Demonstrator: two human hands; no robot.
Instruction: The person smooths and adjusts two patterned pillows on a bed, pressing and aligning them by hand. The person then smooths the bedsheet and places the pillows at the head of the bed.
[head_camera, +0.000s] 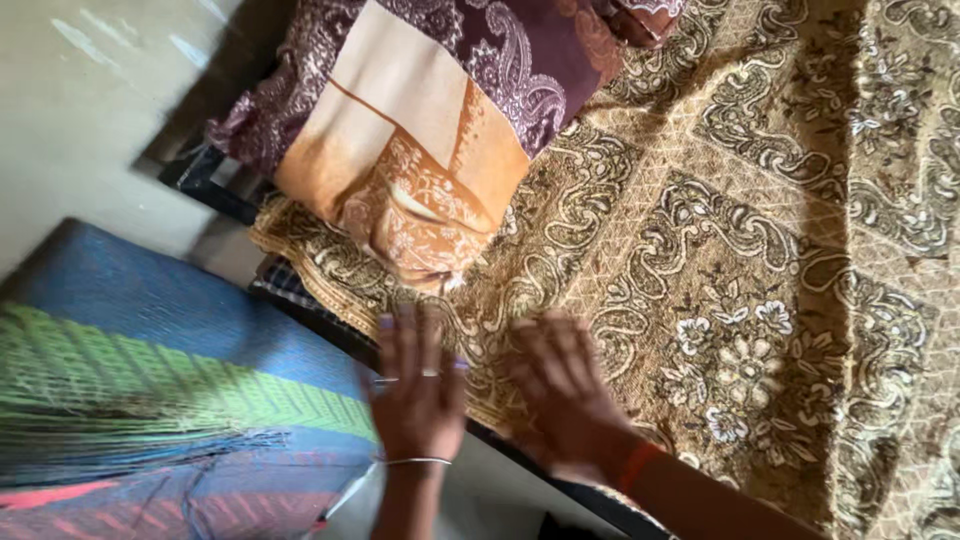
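1. Both hands are down at the near edge of the bed, and the picture is blurred with motion, so fine detail of the fingers is soft.
2. The left hand (418, 385) lies palm down with its fingers spread wide, gripping nothing; its fingertips rest on the edge of the patterned bedsheet (740, 260). A thin bangle (417, 461) sits at its wrist.
3. The right hand (562, 385) is just beside the left one, also flat and open with fingers fanned out on the sheet, holding nothing. An orange band (637, 464) circles its wrist.
4. The sheet is brown and gold with scrolls and flowers. It runs from under both hands away beyond the fingertips and far out past the right hand.
5. Beyond the fingertips of the left hand, near but not touching, lies a pillow (430, 130) in a maroon paisley and orange-cream cover, resting on the sheet.
6. Under the left palm and wrist the dark bed frame (330, 325) shows below the sheet's edge.
7. Out past the left hand is a striped cloth (150, 390) in blue, green and red, just beside that wrist; whether it touches I cannot tell.
8. Further beyond the striped cloth lies the pale floor (90, 110).
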